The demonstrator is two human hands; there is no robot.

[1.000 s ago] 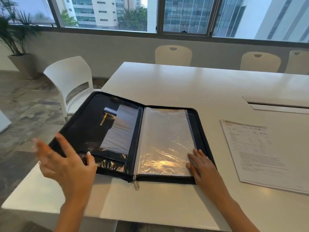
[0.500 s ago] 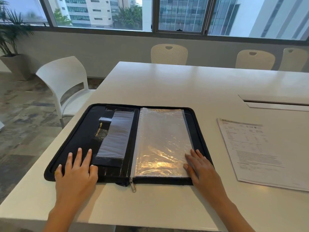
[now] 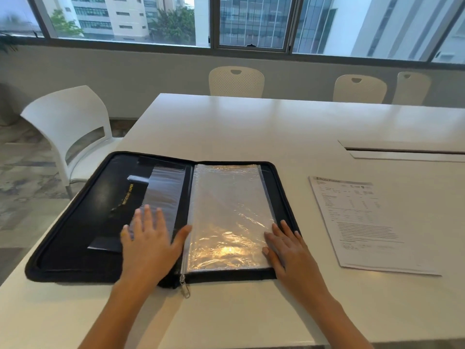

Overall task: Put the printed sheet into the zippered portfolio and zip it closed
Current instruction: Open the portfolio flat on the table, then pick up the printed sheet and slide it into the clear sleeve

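Observation:
A black zippered portfolio (image 3: 83,217) lies fully open and flat on the white table (image 3: 251,127). Its right half holds clear plastic sleeves (image 3: 226,210); its left half has a dark pocket with gold lettering. The zipper pull (image 3: 185,288) hangs at the near spine. My left hand (image 3: 148,245) lies flat, fingers spread, on the left half near the spine. My right hand (image 3: 286,248) rests flat on the sleeves' near right corner. The printed sheet (image 3: 364,222) lies on the table to the right of the portfolio, apart from both hands.
A white chair (image 3: 65,127) stands at the table's left side, and three cream chairs (image 3: 236,81) line the far edge under the windows. A cable slot (image 3: 402,151) is set into the tabletop at the far right. The table's left edge runs close under the portfolio.
The left cover has dropped flat. My left hand moved from the air onto the near left corner, then slid right toward the spine. My right hand stayed on the sleeves.

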